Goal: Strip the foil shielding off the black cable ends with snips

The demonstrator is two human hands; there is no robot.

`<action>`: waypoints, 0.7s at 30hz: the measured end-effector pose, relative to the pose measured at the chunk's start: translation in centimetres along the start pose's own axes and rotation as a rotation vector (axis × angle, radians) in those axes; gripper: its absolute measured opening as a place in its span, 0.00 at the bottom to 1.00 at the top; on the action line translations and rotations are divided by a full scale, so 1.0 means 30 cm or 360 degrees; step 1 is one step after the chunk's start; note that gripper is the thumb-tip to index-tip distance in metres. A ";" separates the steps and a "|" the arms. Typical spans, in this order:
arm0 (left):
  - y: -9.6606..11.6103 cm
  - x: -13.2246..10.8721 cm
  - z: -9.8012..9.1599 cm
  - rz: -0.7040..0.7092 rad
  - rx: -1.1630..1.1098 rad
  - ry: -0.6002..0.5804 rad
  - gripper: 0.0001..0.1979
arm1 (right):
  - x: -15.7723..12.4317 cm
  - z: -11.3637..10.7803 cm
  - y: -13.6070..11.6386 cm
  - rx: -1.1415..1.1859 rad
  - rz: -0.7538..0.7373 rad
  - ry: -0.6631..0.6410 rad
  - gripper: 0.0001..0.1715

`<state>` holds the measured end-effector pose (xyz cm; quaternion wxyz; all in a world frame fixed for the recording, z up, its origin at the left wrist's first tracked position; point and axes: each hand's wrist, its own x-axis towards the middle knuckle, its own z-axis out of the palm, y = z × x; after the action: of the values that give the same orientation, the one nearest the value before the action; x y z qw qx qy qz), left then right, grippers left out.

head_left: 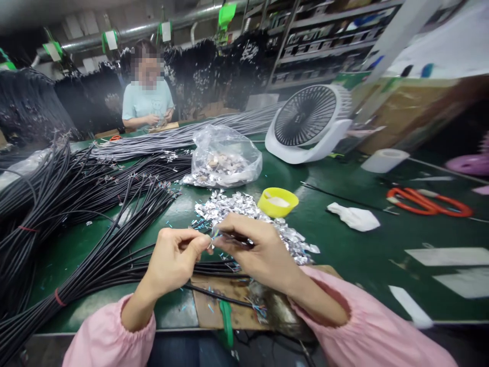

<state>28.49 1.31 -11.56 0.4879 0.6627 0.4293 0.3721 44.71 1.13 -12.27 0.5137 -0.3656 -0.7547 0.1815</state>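
Note:
My left hand (173, 260) and my right hand (260, 250) meet above the green bench, both in pink sleeves. Each pinches the end of a thin black cable (214, 293) whose stripped tip with fine coloured wires shows between the fingertips. The cable runs down across a brown cardboard pad (214, 306) near the bench's front edge. A heap of silver foil scraps (244, 209) lies just behind my hands. A small yellow bowl (277, 202) sits beside the heap.
Bundles of black cables (76, 214) cover the left of the bench; grey cables (171, 137) lie further back. A clear plastic bag (225, 158), white fan (309, 125), orange scissors (428, 202), white cloth (355, 216) and tape roll (384, 160) stand around. Another person (147, 99) works opposite.

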 end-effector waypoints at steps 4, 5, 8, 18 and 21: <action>0.007 0.004 -0.011 -0.0020 0.0038 -0.0138 0.18 | -0.011 0.005 0.014 0.0376 0.0119 -0.0178 0.21; 0.008 0.005 -0.014 -0.0025 -0.0012 -0.0177 0.18 | -0.013 0.011 0.017 0.0554 0.0232 -0.0235 0.22; 0.013 0.011 -0.013 0.0002 -0.0150 -0.0166 0.18 | -0.017 0.031 0.019 0.0812 0.0431 -0.0271 0.24; 0.024 0.016 -0.001 -0.0241 -0.0227 -0.0214 0.29 | -0.036 0.021 0.012 -0.0846 -0.0649 0.0531 0.13; 0.021 0.015 -0.005 -0.0280 -0.0231 -0.0188 0.29 | -0.025 0.010 0.015 -0.0698 -0.0330 0.0696 0.14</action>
<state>28.64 1.68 -10.86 0.5898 0.6063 0.4281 0.3182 44.74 0.90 -13.17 0.5885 -0.4191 -0.6807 -0.1214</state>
